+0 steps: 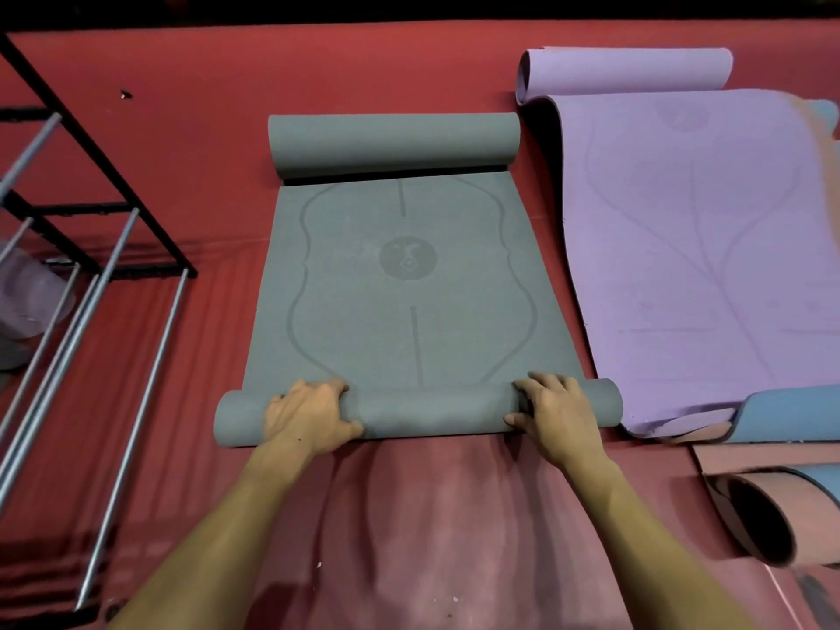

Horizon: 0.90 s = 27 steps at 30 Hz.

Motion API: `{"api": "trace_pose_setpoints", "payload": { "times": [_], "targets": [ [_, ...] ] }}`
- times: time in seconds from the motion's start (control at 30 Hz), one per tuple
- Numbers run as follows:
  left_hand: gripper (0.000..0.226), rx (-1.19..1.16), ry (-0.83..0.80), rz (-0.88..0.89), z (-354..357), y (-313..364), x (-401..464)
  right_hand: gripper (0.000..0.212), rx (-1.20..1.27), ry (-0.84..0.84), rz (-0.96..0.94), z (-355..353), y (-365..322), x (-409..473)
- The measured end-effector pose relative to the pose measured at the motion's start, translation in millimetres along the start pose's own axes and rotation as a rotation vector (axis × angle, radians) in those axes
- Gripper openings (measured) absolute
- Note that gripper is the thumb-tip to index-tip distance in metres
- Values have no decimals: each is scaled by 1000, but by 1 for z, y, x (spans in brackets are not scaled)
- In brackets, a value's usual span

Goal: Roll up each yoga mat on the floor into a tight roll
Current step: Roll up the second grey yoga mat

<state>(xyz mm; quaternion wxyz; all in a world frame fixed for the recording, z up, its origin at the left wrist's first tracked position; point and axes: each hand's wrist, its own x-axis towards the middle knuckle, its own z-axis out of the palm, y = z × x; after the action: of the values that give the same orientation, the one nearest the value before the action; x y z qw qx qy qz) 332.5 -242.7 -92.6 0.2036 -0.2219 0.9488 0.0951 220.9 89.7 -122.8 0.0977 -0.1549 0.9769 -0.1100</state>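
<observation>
Head view: your grey yoga mat [409, 275] lies on the red floor [182, 129], its near end a low roll under your fingers. Your left hand [309, 418] and right hand [552, 413] curl over it, thumbs behind. Right of your fingers lies a purple mat [691, 229].

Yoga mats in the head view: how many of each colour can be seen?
Grey yoga mat: 1
Purple yoga mat: 1
Pink and blue mats at the right edge: a lying mat and a roll; cannot tell if separate, counted as 2
Total: 4
</observation>
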Motion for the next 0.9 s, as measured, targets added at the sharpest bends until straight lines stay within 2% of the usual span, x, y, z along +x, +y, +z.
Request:
{"api": "trace_pose_setpoints", "payload": {
  "times": [0.1, 0.2, 0.27, 0.4, 0.5, 0.63, 0.9],
  "targets": [
    [73, 62, 74, 54, 15, -3, -2, 69, -79, -9, -40, 4, 6, -2],
    [79, 100, 157, 71, 30, -4, -2, 90, -175, -91, -74, 5, 8, 0],
    [80, 97, 186, 66, 36, -3, -2, 99, -215, -72, -56, 9, 5, -1],
    [73, 132, 213, 71, 35, -2, 0, 82, -196, 80, -53, 13, 0, -2],
    [67, 109, 86, 34, 17, 2, 3, 78, -221, -63, -46, -5, -1, 7],
    [77, 110, -149, -22, 2, 2, 1, 83, -235, -343, -62, -26, -5, 10],
    [80, 24, -97, -16, 10, -9, -2, 82, -310, -339, -70, -26, -21, 8]
  ]
}}
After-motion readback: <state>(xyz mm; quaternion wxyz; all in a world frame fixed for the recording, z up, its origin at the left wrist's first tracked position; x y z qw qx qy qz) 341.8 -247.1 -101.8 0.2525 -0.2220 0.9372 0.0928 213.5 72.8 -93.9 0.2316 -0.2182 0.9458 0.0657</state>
